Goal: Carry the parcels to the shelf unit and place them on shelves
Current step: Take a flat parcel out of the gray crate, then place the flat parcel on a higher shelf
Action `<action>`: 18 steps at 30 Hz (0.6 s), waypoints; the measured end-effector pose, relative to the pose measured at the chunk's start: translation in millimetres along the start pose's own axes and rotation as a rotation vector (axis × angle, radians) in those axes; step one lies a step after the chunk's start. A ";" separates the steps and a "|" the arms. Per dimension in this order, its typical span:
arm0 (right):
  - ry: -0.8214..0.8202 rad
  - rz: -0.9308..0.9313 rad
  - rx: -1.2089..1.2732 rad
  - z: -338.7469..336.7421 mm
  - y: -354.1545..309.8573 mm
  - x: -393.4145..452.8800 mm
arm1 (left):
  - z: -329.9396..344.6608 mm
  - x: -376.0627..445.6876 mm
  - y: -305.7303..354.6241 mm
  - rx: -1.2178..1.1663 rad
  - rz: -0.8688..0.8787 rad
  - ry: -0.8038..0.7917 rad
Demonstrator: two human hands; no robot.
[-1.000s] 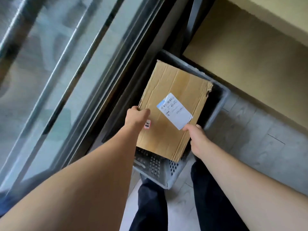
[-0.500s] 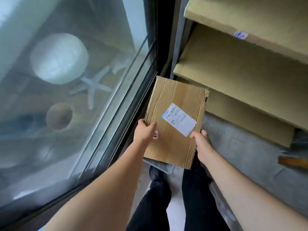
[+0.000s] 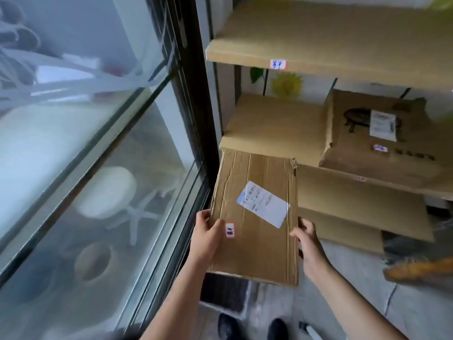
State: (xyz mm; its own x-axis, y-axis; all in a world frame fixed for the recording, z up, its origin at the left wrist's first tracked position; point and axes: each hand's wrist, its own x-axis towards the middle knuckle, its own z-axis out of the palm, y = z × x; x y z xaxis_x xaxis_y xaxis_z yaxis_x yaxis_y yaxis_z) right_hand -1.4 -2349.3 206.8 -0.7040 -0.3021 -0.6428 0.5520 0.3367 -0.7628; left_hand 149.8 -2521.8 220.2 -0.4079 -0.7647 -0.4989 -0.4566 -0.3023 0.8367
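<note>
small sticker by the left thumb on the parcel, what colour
White with a red border and black handwriting, head view.

Soft, even daylight, brightest off the window glass (image 3: 81,148) at left, with hazy reflections there. Motion blur smears upper left and right edge; centre reasonably sharp. Wide-angle bending tilts the window frame (image 3: 196,94). Shadows faint, darkest under shelves (image 3: 282,133) at lower right

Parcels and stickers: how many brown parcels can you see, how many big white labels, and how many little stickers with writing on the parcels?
Brown parcels: 2 (held parcel, parcel on shelf)
Big white labels: 2 ()
Little stickers on parcels: 2 ()
Total: 6
</note>
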 end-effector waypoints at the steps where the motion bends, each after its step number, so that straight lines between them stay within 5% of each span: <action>1: -0.008 -0.022 0.020 -9.4 -9.2 -7.2 | 3.2 -8.6 11.3 -0.034 0.011 -0.008; 9: -0.037 -0.246 0.163 -64.9 -91.6 -46.7 | 20.5 -49.1 106.1 -0.095 0.162 -0.096; 18: 0.032 -0.395 0.140 -93.9 -132.6 -71.1 | 37.2 -74.1 140.4 -0.142 0.264 -0.161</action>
State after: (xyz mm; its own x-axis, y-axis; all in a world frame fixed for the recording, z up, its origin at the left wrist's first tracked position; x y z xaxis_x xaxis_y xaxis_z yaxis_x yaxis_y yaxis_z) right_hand -66.5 -2288.7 360.2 -0.8861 -0.3549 -0.2980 0.2905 0.0757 -0.9539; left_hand 86.5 -2486.4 366.2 -0.6223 -0.7309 -0.2803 -0.2082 -0.1905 0.9593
